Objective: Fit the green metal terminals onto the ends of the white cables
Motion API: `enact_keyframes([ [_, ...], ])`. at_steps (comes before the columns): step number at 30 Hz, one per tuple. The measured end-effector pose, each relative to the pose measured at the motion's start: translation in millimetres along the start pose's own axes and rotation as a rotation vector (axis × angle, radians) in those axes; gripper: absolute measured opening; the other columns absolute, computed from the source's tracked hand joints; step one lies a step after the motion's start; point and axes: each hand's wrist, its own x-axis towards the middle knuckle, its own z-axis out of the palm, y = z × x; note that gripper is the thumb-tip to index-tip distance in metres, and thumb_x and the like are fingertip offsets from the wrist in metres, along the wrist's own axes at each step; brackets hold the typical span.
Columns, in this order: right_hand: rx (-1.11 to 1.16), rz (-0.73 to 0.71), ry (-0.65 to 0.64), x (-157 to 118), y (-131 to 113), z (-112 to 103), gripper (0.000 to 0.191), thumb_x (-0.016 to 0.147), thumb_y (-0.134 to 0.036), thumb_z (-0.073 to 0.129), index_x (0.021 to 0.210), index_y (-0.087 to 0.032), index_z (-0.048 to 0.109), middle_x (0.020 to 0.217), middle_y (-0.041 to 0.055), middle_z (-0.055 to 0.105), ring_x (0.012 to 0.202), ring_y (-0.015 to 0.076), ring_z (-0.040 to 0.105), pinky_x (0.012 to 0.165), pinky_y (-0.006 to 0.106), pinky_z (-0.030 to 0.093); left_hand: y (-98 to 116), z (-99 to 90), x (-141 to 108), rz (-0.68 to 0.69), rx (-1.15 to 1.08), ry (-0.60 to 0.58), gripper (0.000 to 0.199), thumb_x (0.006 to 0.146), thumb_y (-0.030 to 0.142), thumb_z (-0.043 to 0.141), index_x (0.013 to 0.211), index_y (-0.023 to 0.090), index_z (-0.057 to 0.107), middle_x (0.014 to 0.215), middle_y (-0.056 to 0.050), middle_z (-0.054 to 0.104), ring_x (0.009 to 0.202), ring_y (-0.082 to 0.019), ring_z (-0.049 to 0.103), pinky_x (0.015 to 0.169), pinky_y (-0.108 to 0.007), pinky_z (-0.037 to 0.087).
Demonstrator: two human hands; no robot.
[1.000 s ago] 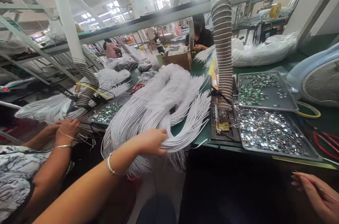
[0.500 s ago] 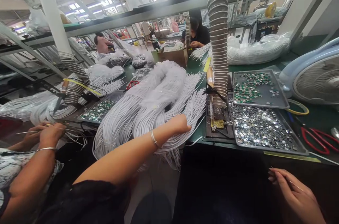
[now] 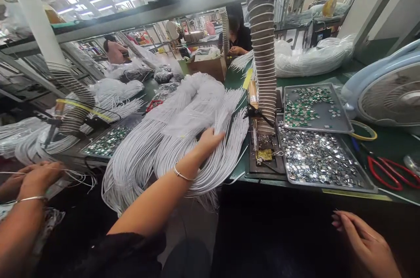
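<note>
My left hand, with a bangle at the wrist, reaches onto the big bundle of white cables. Its fingers are bent among the cable ends, and whether they grip any is hidden. At the lower right, my right hand is held over dark cloth, thumb and fingertips pinched together around something thin that I cannot make out. Between the hands lie a tray of small silvery metal parts and, overlapping its back edge, a tray of small green boards. A dark soldering stand is left of them.
A ribbed hose hangs over the stand. On the right are a fan, yellow tape and red-handled scissors. A co-worker's hands are at the far left; another person sits behind a cardboard box.
My left hand has moved left and away from me, deeper into the cable ends. My right hand has barely moved. The view has shifted slightly.
</note>
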Motion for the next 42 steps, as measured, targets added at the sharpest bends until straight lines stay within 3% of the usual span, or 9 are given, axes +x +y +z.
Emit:
enact_keyframes([
  [3, -0.009, -0.031, -0.041, 1.2, 3.7, 4.6, 0.037, 0.072, -0.054, 0.056, 0.074, -0.020, 0.068, 0.063, 0.0036, 0.072, 0.050, 0.0169, 0.068, 0.051, 0.021, 0.059, -1.5, -3.6, 3.1, 0.037, 0.213, -0.031, 0.026, 0.080, 0.026, 0.057, 0.099, 0.009, 0.063, 0.100, -0.014, 0.068, 0.102, -0.030, 0.062, 0.088, -0.039, 0.047],
  [6, -0.009, -0.088, -0.087, 1.4, 6.6, 8.2, 0.036, 0.075, -0.053, 0.056, 0.076, -0.020, 0.069, 0.066, 0.0034, 0.073, 0.053, 0.0158, 0.069, 0.052, 0.020, 0.059, 2.1, 0.8, 0.5, 0.075, 0.410, -0.089, 0.033, 0.074, 0.026, 0.064, 0.100, 0.005, 0.062, 0.102, -0.021, 0.066, 0.103, -0.036, 0.061, 0.089, -0.043, 0.045],
  [11, -0.008, -0.113, -0.106, 0.8, 8.3, 10.3, 0.038, 0.076, -0.054, 0.055, 0.077, -0.019, 0.069, 0.067, 0.0038, 0.072, 0.053, 0.0151, 0.069, 0.052, 0.019, 0.059, 19.6, 11.9, -33.3, 0.255, 0.615, -0.118, 0.035, 0.081, 0.025, 0.057, 0.111, 0.006, 0.056, 0.119, -0.022, 0.054, 0.111, -0.030, 0.055, 0.095, -0.038, 0.042],
  [17, 0.006, -0.153, -0.149, 4.6, 5.3, 14.7, 0.033, 0.078, -0.049, 0.055, 0.079, -0.019, 0.068, 0.069, 0.0029, 0.072, 0.054, 0.0153, 0.069, 0.052, 0.020, 0.059, 20.5, 33.9, -78.8, 0.399, 0.750, -0.208, 0.012, 0.081, 0.019, 0.055, 0.079, 0.012, 0.064, 0.094, -0.014, 0.062, 0.095, -0.025, 0.058, 0.088, -0.034, 0.045],
  [23, 0.019, -0.177, -0.185, 7.7, -1.3, 21.7, 0.031, 0.080, -0.047, 0.055, 0.079, -0.019, 0.068, 0.069, 0.0032, 0.072, 0.056, 0.0155, 0.069, 0.052, 0.020, 0.059, 9.6, 53.8, -79.2, 0.351, 0.825, -0.075, 0.019, 0.083, 0.009, 0.046, 0.093, 0.007, 0.062, 0.104, -0.019, 0.059, 0.101, -0.027, 0.054, 0.082, -0.037, 0.045],
  [30, 0.039, -0.141, -0.193, 4.1, 5.4, 29.9, 0.026, 0.082, -0.041, 0.055, 0.085, -0.019, 0.068, 0.073, 0.0025, 0.072, 0.059, 0.0142, 0.069, 0.057, 0.019, 0.059, 5.7, 72.2, -81.1, 0.288, 0.806, 0.038, 0.022, 0.084, 0.009, 0.043, 0.097, 0.009, 0.061, 0.109, -0.017, 0.058, 0.099, -0.027, 0.056, 0.082, -0.037, 0.045],
  [42, 0.051, -0.136, -0.203, 6.3, 8.9, 32.4, 0.027, 0.082, -0.043, 0.055, 0.084, -0.019, 0.068, 0.073, 0.0032, 0.072, 0.059, 0.0146, 0.069, 0.055, 0.020, 0.059, 4.2, 69.9, -86.7, 0.280, 0.718, 0.087, 0.014, 0.082, 0.015, 0.050, 0.085, 0.013, 0.064, 0.107, -0.014, 0.060, 0.097, -0.025, 0.055, 0.086, -0.036, 0.044],
])
